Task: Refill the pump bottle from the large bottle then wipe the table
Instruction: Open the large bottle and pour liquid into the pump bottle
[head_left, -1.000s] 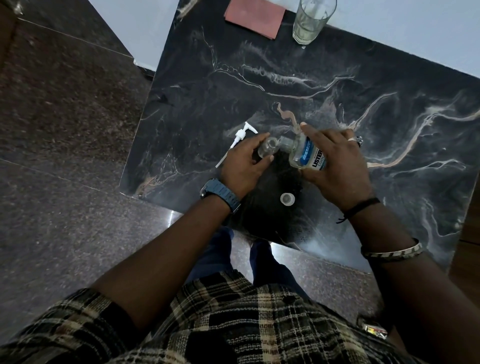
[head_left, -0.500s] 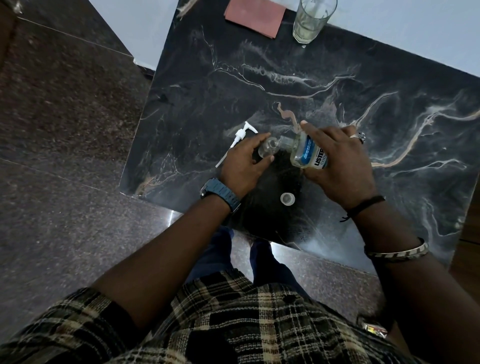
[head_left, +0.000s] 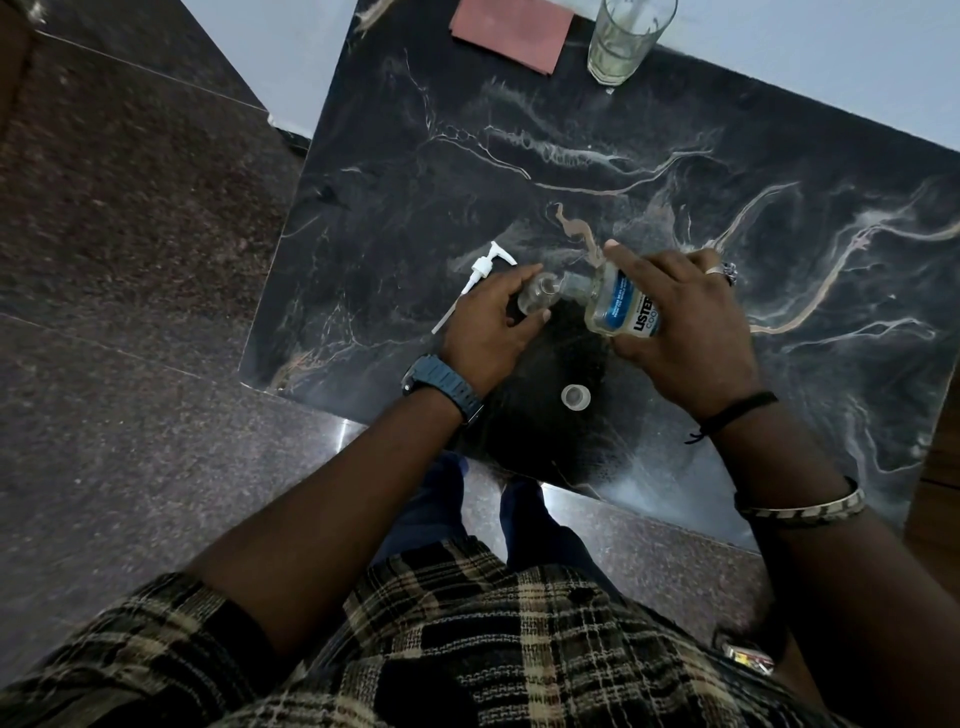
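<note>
Head view: my left hand (head_left: 485, 325) grips the small pump bottle (head_left: 540, 296) upright; just right of it my right hand (head_left: 685, 322) clasps the tipped large bottle (head_left: 621, 306), neck at its mouth. Slick, light plastic, I'd judge; hold around the body.

Pump head (head_left: 480, 270) left of pump bottle (head_left: 540, 296)

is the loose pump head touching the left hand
Apart. The head view shows dark table between the pump head and the left hand, which grips the pump bottle.
</note>
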